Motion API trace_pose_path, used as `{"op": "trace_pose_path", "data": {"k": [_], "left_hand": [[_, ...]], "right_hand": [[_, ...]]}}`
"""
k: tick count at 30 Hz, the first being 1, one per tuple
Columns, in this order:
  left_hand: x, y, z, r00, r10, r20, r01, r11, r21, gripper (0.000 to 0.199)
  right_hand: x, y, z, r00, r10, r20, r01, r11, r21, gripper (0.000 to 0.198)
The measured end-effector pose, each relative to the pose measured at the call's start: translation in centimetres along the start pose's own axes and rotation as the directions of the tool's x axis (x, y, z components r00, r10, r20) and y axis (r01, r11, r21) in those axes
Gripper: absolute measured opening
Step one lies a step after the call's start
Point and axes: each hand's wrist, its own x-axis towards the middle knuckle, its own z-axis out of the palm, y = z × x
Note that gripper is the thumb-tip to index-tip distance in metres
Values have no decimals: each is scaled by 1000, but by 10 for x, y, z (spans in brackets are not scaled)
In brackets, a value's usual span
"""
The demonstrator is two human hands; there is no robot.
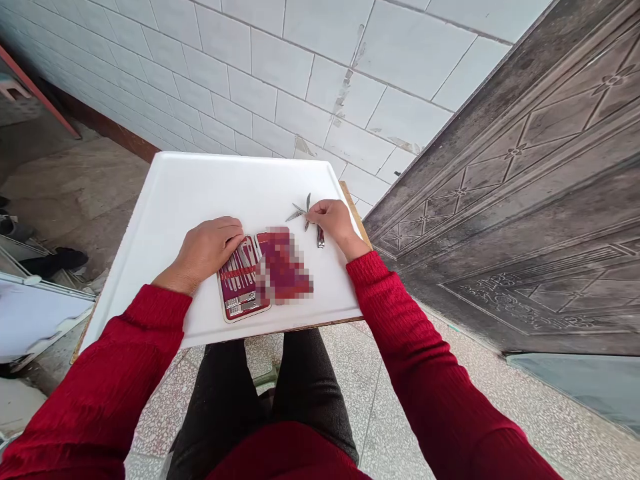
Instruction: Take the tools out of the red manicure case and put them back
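Observation:
On the white tabletop (200,183) lies an open manicure set case (223,301), with slim metal tools under a red strap and nail clippers (242,304) at its near end. My left hand (205,250) is at the case's far left corner, thumb and fingers closed at its edge. Farther right, my right hand (333,223) pinches a small metal tool (299,212) with several thin blades fanned out; its exact kind is unclear. A single nail clipper (321,237) lies just below that hand. The case's right half (285,267) is blurred by pixelation.
A white tiled wall (280,67) runs behind the table. To the right stands a dark carved door panel (515,180). A white rack (40,273) and dark items are on the left. My legs (310,393) are below the table's near edge.

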Motion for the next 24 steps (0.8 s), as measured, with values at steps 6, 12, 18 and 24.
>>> {"op": "trace_pose_path", "data": {"k": [6, 12, 18, 24], "left_hand": [[0, 0, -1, 1000, -3, 9, 3, 1000, -6, 41], [0, -1, -1, 1000, 4, 10, -4, 1000, -11, 43], [0, -1, -1, 1000, -4, 12, 5, 1000, -19, 41], [1, 0, -1, 1000, -5, 11, 5, 1000, -16, 42]], "right_hand": [[-1, 6, -4, 999, -22, -36, 27, 985, 169, 16], [-4, 3, -2, 998, -59, -12, 60, 971, 233, 13], [-5, 3, -8, 994, 0, 105, -45, 902, 429, 16], [-3, 10, -16, 976, 62, 207, -167, 825, 541, 26]]}}
